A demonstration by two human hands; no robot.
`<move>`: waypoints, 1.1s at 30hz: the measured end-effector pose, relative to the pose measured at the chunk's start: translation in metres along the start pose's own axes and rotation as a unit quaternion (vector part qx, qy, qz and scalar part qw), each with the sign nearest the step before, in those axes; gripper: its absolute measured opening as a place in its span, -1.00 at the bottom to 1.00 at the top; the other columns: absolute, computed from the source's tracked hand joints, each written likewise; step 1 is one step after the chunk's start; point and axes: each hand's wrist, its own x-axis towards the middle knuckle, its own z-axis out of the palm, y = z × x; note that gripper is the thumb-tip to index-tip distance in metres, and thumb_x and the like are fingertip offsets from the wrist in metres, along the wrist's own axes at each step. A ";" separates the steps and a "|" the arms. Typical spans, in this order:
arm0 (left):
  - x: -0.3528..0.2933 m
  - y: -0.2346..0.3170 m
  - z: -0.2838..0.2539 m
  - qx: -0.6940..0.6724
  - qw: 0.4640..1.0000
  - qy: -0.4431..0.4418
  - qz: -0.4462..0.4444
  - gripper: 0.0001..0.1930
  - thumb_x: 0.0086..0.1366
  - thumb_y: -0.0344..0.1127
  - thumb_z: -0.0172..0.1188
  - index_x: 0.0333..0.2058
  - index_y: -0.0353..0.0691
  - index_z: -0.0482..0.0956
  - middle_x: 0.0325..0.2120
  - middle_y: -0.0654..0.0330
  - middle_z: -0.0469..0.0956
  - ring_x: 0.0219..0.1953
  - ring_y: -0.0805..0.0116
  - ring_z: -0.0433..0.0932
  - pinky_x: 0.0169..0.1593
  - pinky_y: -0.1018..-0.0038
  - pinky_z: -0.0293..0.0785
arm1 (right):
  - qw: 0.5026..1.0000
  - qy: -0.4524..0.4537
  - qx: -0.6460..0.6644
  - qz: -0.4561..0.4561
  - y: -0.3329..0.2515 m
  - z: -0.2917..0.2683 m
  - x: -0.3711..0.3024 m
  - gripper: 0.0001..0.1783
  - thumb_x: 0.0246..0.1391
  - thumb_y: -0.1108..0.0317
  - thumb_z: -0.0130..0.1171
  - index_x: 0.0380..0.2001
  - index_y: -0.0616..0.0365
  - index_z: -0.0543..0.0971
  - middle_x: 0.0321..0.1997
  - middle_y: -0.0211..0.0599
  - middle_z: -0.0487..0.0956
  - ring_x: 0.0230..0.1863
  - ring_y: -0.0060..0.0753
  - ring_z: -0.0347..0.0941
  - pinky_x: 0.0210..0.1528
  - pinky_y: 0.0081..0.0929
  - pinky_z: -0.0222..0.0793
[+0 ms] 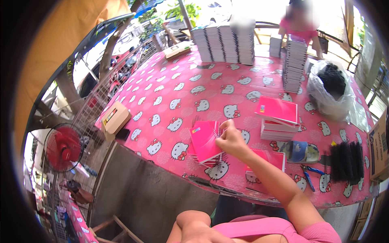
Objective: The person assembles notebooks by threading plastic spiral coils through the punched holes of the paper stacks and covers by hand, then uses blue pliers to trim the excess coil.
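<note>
A pink spiral notebook (pixel 206 141) lies on top of a small pile near the table's front edge, its coil along the right side. My right hand (pixel 231 139) is closed at that coiled edge, thumb and fingers pinched together against the notebook. My left hand (pixel 200 233) is drawn back near my body at the lower edge; its fingers are mostly out of sight. To the right of my right hand stands a stack of pink notebooks (pixel 277 111). More pink covers (pixel 267 160) lie partly beneath my right forearm.
Blue-handled pliers (pixel 308 176), a blue patterned roll (pixel 300 152) and black coils (pixel 346 162) lie at the right. A plastic bag (pixel 332 91) holds black material. Tall notebook stacks (pixel 223 44) stand at the back, near another person (pixel 300 26). A red fan (pixel 64 148) is left.
</note>
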 end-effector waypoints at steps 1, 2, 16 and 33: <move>0.002 0.000 0.003 -0.001 1.000 -0.020 0.004 -0.56 0.29 -0.25 0.19 0.14 0.02 0.38 -0.68 0.35 0.36 -0.69 0.46 0.30 -0.42 0.41 0.27 | 1.000 0.002 0.013 0.002 -0.004 0.000 0.000 -0.57 -0.10 0.48 0.17 -0.13 0.27 0.29 -0.47 -0.10 0.55 -0.39 -0.20 0.56 -0.29 -0.30 0.45; 0.000 0.001 0.008 0.000 1.000 -0.017 0.008 -0.53 0.31 -0.23 0.16 0.19 0.06 0.32 -0.70 0.38 0.31 -0.73 0.49 0.24 -0.44 0.43 0.23 | 0.999 0.007 0.049 -0.001 0.000 0.004 0.000 -0.59 -0.08 0.48 0.16 -0.13 0.27 0.30 -0.47 -0.13 0.54 -0.39 -0.25 0.56 -0.30 -0.32 0.45; -0.025 -0.012 0.006 -0.071 0.995 -0.065 0.028 -0.49 0.32 -0.20 0.15 0.23 0.12 0.26 -0.69 0.33 0.34 -0.73 0.47 0.23 -0.47 0.43 0.22 | 0.997 -0.055 0.037 0.028 0.008 0.006 0.002 -0.68 -0.06 0.34 0.27 -0.32 0.29 0.41 -0.48 -0.19 0.56 -0.38 -0.35 0.56 -0.33 -0.39 0.46; -0.012 -0.046 -0.012 -0.044 0.995 -0.049 -0.069 -0.60 0.23 -0.09 0.26 -0.05 -0.15 0.45 -0.57 0.16 0.51 -0.63 0.32 0.44 -0.40 0.29 0.37 | 0.950 0.174 -0.180 0.189 0.072 -0.167 -0.161 -0.53 0.02 0.01 0.25 -0.39 0.31 0.58 -0.39 0.03 0.60 -0.29 -0.08 0.56 -0.23 -0.25 0.43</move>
